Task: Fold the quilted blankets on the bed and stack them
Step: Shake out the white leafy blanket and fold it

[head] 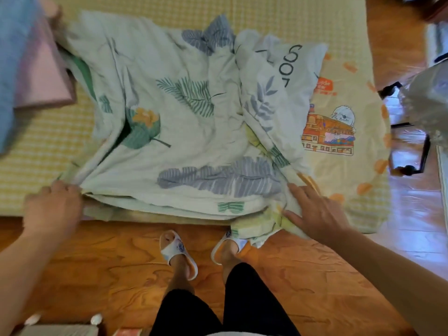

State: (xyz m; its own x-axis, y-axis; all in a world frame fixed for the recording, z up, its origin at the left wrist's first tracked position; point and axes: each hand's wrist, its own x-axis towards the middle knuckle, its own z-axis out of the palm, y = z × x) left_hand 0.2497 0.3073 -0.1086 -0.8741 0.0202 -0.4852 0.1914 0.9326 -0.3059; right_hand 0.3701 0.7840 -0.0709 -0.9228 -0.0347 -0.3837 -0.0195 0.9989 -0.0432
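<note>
While the pale green leaf-print quilted blanket [184,122] lies part-folded and rumpled across the near half of the bed with the yellow checked mat [278,15], the step in hand looks like squaring its near edge before the next fold. The left hand [52,206] sits at the near-left corner with fingers curled into the layered edge, grip seemingly pinching the layers, though the fingertips are hidden. The right hand [315,209] lies flat with fingers spread on the near-right corner, pressing fabric down, gripping nothing. To do it well: line up all stacked layers at the left corner first, then pull the drooping near-right flap, which hangs over the bed edge toward the wooden floor [97,258], back up level. The right third is bunched with a raised ridge, so sweep it smooth rightward before folding, or the fold will come out lumpy. Beneath and to the right lies a cream cartoon-print blanket [339,132]; keep it from being dragged along. A folded pink blanket [46,76] sits at far left, touching the leaf-print one, a likely stacking spot.
</note>
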